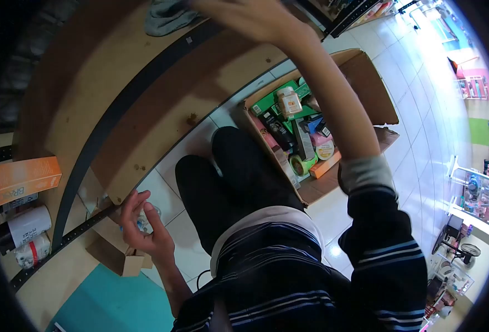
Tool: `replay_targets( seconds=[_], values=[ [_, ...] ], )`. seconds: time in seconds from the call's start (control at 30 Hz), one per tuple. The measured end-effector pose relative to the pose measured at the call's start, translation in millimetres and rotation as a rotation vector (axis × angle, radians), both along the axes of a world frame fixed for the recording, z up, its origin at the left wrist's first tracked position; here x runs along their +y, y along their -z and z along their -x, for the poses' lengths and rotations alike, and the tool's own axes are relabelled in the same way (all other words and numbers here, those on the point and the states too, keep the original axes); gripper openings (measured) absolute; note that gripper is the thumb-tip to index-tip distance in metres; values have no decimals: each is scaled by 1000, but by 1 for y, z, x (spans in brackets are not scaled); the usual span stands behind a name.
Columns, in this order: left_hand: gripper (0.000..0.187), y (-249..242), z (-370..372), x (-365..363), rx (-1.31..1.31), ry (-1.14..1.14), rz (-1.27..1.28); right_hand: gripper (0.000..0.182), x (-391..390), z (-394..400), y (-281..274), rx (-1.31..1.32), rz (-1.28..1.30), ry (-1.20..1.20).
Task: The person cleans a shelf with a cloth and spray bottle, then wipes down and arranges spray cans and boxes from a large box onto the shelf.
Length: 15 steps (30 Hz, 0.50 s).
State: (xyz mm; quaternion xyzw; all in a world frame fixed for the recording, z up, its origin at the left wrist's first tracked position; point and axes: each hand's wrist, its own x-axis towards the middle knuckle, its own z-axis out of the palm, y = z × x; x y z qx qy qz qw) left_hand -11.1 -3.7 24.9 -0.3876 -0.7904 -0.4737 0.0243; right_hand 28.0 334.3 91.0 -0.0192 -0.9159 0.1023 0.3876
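Observation:
My left hand (146, 224) is raised at the lower left, its fingers apart and slightly curled, with nothing in it. My right hand (250, 21) reaches over the shelf at the top. Its fingertips are dark and blurred beside a grey cloth (170, 17) lying on the wooden shelf board (89, 72); whether they touch it I cannot tell. Below my right forearm stands an open cardboard box (369, 83) holding green boxes, a small jar with an orange label (289, 102), a dark tube and several other packages.
A black metal shelf edge (103, 119) curves across the left. An orange box (23, 178) and a white cylinder (29, 226) sit at the far left. A small open carton (114, 255) lies near a teal surface (109, 301). Stocked racks line the right.

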Motion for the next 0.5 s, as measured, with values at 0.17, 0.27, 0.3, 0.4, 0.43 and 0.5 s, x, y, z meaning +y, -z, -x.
replay_targets(
  seconds=[0.17, 0.27, 0.3, 0.4, 0.43, 0.5],
  values=[
    [25, 14, -3, 1, -64, 11, 69, 23, -24, -133, 47, 469, 600, 598],
    [24, 23, -8, 6, -98, 30, 74, 22, -37, -240, 182, 444, 685, 984],
    [23, 24, -9, 9, -106, 41, 60, 22, -50, -285, 252, 405, 1072, 1248],
    [22, 20, -15, 20, -118, 106, 74, 35, -99, -332, 362, 473, 1747, 1575],
    [22, 20, -16, 20, -114, 109, 77, 41, -104, -318, 354, 509, 1851, 1667],
    [25, 19, -19, 21, -115, 169, 101, 46, -102, -308, 371, 550, 1961, 1756]
  ],
)
